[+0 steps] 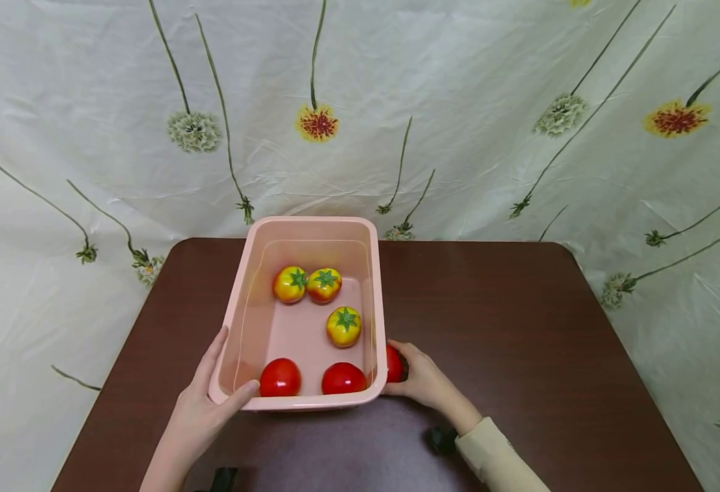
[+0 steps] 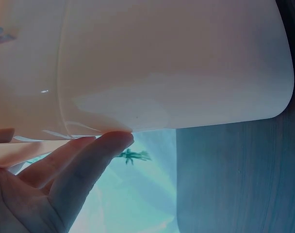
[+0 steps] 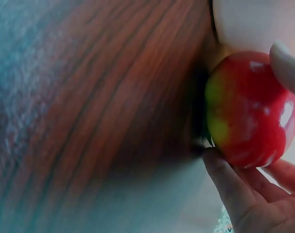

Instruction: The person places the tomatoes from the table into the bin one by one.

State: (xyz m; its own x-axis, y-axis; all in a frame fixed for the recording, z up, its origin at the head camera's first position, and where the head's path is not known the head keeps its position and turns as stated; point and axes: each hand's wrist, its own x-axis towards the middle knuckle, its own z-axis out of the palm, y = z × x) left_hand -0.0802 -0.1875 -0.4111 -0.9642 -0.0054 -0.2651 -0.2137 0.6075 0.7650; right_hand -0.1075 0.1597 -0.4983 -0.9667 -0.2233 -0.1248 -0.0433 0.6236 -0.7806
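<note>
A pink plastic bin (image 1: 303,403) stands on the table. My left hand (image 1: 202,403) grips its near left corner, thumb over the rim and fingers along the outer side; the left wrist view shows these fingers (image 2: 96,167) against the bin wall (image 2: 162,82). Just outside the bin's right wall, my right hand (image 1: 424,379) holds a glossy red apple (image 3: 252,109) with a yellow-green patch, thumb on one side and fingers on the other. In the head view the bin wall partly hides this apple (image 1: 394,364). It is low, close to the tabletop.
Inside the bin lie yellow-red tomatoes with green leafy tops, one (image 1: 289,284) touching another (image 1: 325,285) and a third (image 1: 344,326) nearer. Two red round fruits (image 1: 280,377) sit at its near end. Behind the dark wooden table (image 1: 489,307) hangs a flowered cloth (image 1: 458,137).
</note>
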